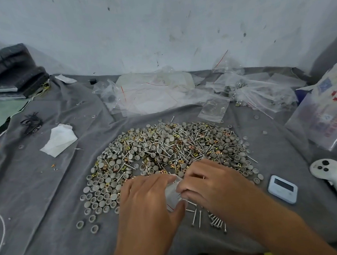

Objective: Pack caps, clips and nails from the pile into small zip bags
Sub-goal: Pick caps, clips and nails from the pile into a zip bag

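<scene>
Across a grey cloth (47, 200) covering the work surface, a broad pile (165, 150) of grey caps, brass-coloured clips and silver nails spreads from the centre toward twelve o'clock. Beyond it, at twelve to two o'clock, lies a heap of clear zip bags (160, 91), some empty and some filled. At the pile's six o'clock edge, a person's two hands meet over one small zip bag (173, 194). The left hand (148, 203) curls round it, thumb underneath and fingers on top, holding it firmly. The right hand (208, 187) pinches at the bag's right side; whether it also holds a part is hidden by its fingers. The bag's long axis seems to run from twelve to six o'clock, though which end is the mouth cannot be told. Just below the hands, at five o'clock, a few loose nails (205, 218) lie mostly pointing toward six o'clock. To do this step well, the left hand should probably keep the mouth spread wide while nails go in head first, so points do not pierce the film.
</scene>
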